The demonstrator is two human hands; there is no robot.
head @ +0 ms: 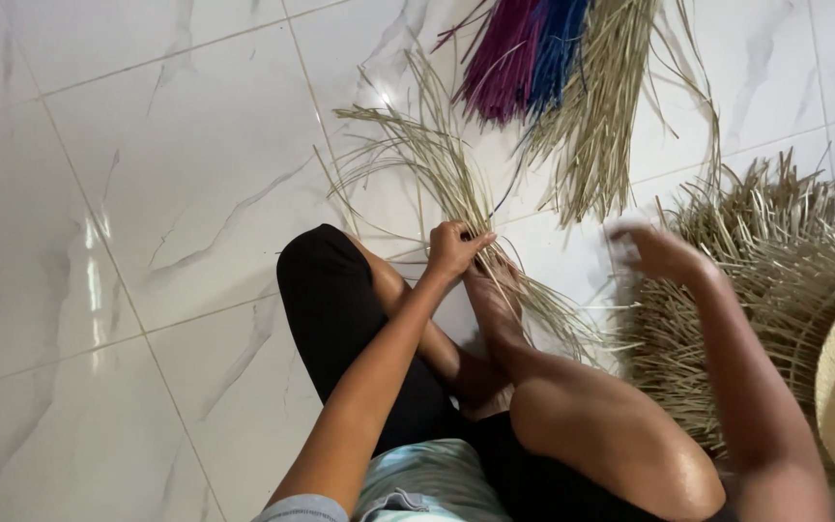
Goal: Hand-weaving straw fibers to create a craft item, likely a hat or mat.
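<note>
We see the left hand (453,249) clenched around a fan of pale dry straw strands (437,164) pinned against the foot (495,290) on the white marble floor (147,193), so we judge the work to be at the gathering and sorting of strands. The right hand (657,253) hovers blurred over the woven straw mat (775,261) at the right, arm bent outward, and we cannot tell whether it grips anything. Purple and blue dyed bundles (524,53) lie farther off.

Home floor workspace: white marble-look tiles (147,193), dyed and plain straw bundles (572,87).
</note>
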